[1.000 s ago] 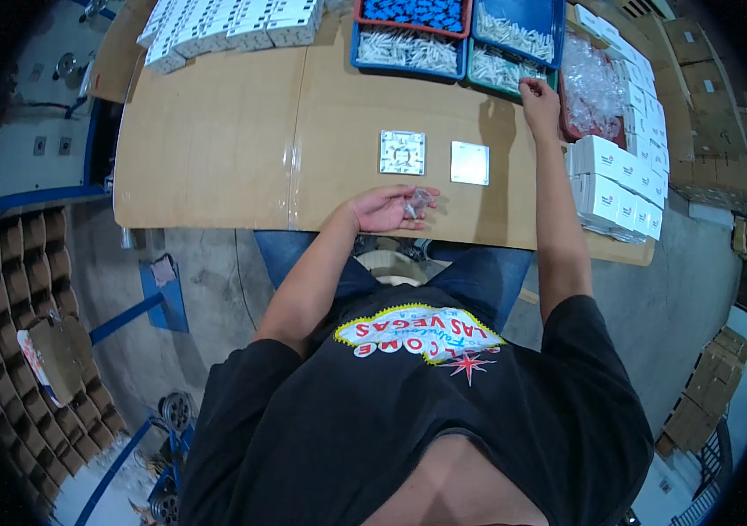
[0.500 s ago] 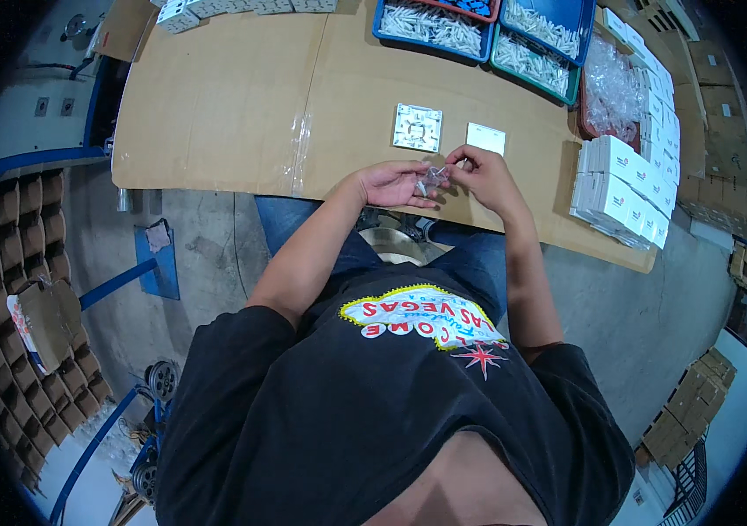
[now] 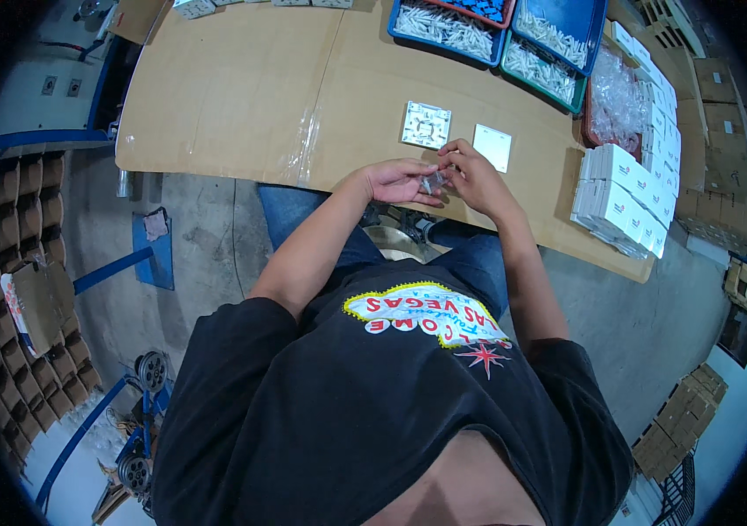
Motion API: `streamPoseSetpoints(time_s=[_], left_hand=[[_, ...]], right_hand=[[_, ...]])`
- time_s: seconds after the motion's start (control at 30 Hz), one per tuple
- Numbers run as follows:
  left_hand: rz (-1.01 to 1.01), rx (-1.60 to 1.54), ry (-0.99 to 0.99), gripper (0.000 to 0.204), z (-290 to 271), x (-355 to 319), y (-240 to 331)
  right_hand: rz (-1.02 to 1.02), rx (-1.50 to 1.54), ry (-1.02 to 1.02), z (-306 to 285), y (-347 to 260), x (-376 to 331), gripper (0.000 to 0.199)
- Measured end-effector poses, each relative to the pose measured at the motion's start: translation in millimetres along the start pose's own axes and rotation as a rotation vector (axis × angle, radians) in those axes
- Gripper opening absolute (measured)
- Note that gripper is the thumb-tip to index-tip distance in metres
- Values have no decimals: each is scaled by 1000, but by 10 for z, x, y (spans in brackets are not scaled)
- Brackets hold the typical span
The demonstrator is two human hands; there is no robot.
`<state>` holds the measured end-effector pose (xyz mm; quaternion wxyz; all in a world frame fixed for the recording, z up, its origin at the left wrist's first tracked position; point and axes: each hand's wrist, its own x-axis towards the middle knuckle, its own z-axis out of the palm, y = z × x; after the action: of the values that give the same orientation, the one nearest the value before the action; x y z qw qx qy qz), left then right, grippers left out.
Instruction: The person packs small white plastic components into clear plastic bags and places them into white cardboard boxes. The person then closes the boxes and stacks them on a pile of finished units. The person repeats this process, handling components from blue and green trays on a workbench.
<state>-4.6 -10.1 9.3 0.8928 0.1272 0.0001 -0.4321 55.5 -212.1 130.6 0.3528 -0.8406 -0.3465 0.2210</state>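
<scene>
Both hands meeting at the near edge of the cardboard-covered surface (image 3: 233,96): left hand (image 3: 395,180) cupped palm up, right hand (image 3: 477,180) with fingers pinched narrow on a small clear packet (image 3: 432,182) held between the two (contents too small to tell). Just beyond the fingers, a white square backplate (image 3: 427,124) and a plain white cover plate (image 3: 492,146). Best done by keeping the left palm steady beneath, working only with the fingertips.

A cardboard-covered table (image 3: 233,96) carries two white square plates (image 3: 427,124), parts bins (image 3: 557,44) and stacked white boxes (image 3: 623,197).
</scene>
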Motion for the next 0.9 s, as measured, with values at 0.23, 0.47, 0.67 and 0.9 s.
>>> streamPoseSetpoints(time_s=[0.23,0.47,0.67,0.9], left_hand=[[15,-14,-4,38,21,-18,0],[14,-5,-52,38,-61,5,-17],[10,-23,-32,40,-37,8,-9],[8,-29,-28,39,-51,4,-8]], right_hand=[[195,335,-42,-54,-112,-30,13],[98,334,-54,4,68,-68,11],[133,464,-49,21,111,-48,22],[166,345,-37,43,59,-49,32]])
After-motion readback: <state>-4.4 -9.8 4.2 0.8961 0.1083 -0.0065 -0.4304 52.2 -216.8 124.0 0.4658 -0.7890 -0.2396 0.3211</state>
